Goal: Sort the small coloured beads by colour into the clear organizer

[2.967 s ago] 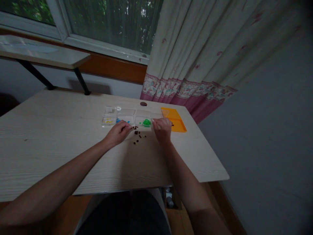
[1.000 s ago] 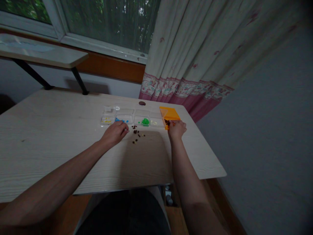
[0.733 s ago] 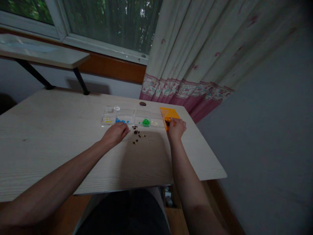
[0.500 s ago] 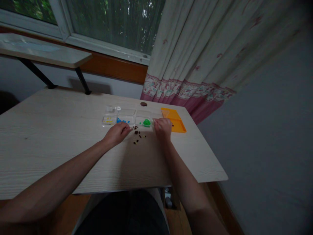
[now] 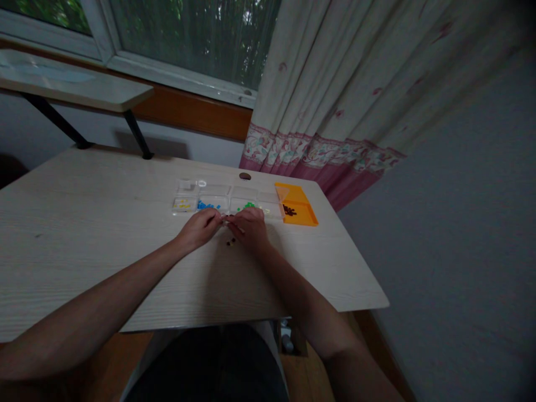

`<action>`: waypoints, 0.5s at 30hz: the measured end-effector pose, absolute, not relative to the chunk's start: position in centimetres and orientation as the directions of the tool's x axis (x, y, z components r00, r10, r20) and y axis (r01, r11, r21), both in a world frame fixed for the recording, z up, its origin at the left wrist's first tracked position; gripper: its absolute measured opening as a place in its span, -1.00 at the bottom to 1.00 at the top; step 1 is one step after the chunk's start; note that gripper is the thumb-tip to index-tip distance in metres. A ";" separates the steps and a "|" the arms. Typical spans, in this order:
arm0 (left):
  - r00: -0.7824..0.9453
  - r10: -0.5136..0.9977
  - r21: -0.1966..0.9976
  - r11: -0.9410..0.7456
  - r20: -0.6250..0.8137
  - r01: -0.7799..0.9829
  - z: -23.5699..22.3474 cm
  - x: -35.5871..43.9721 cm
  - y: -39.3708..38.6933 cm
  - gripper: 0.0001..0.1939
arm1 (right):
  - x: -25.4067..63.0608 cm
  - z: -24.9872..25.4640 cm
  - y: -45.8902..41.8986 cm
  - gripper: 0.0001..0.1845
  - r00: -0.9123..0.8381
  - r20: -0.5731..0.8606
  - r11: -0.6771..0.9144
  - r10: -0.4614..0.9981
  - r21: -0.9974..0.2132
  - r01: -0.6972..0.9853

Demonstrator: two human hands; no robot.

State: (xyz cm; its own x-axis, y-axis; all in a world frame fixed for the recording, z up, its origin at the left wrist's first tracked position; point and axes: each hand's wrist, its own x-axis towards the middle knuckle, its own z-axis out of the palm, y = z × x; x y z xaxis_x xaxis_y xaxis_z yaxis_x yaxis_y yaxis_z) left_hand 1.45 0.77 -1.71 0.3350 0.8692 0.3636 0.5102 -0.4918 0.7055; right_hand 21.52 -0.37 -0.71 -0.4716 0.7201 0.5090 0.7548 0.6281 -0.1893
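Small dark brown beads point(image 5: 230, 242) lie loose on the pale wooden table point(image 5: 104, 234). My left hand point(image 5: 201, 227) rests on the table beside them, its fingers curled together. My right hand point(image 5: 250, 225) lies over the loose beads with its fingertips pinched next to the left hand's fingertips; what they hold is too small to make out. Behind both hands stands a row of clear compartments point(image 5: 218, 202) with yellow point(image 5: 183, 205), blue point(image 5: 205, 206) and green beads point(image 5: 248, 205). An orange tray point(image 5: 302, 212) to the right holds a little heap of dark beads point(image 5: 288, 210).
A dark round hole point(image 5: 245, 176) marks the table's far edge. A curtain point(image 5: 335, 100) hangs at the back right and a window point(image 5: 180, 39) at the back. A narrow shelf on black brackets point(image 5: 71, 89) juts out at the left. The table's right edge point(image 5: 360, 257) is close.
My right hand went to the orange tray, then came back left past the green beads to the loose dark beads beside my left hand. The left hand barely moved.
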 end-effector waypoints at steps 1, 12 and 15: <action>0.339 0.869 0.703 -0.492 0.361 0.513 -1.7 1.5 0.8 -0.64 | 21.5 -0.8 -0.4 -0.74 -0.478 0.513 0.639 0.713 -0.194 0.744; 0.366 0.852 0.684 -0.520 0.374 0.511 -2.2 1.5 0.9 -0.62 | 21.1 -1.7 -0.3 -0.75 -0.457 0.607 0.682 0.650 -0.201 0.704; 0.371 0.851 0.681 -0.521 0.371 0.514 -2.2 1.5 0.8 -0.61 | 21.0 -1.5 -0.4 -0.77 -0.461 0.587 0.671 0.665 -0.199 0.714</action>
